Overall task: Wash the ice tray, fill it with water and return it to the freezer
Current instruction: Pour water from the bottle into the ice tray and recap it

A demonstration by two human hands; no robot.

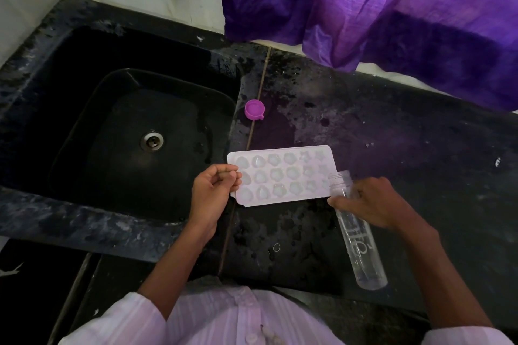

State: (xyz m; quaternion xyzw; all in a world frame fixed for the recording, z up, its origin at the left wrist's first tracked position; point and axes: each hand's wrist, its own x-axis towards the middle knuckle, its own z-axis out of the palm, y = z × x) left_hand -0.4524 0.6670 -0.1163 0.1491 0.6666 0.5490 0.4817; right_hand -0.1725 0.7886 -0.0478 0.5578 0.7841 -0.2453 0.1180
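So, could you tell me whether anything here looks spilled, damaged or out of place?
The ice tray has a jagged notch at its near-left corner, by the left hand, as if chipped. Wet-looking patches spread over the black counter around it.

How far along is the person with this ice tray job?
Washing looks finished: the ice tray lies on the wet counter, not in the sink. Filling is in hand: the right hand tips an uncapped bottle at the tray's end while the left hand pinches its edge. The freezer trip is left.
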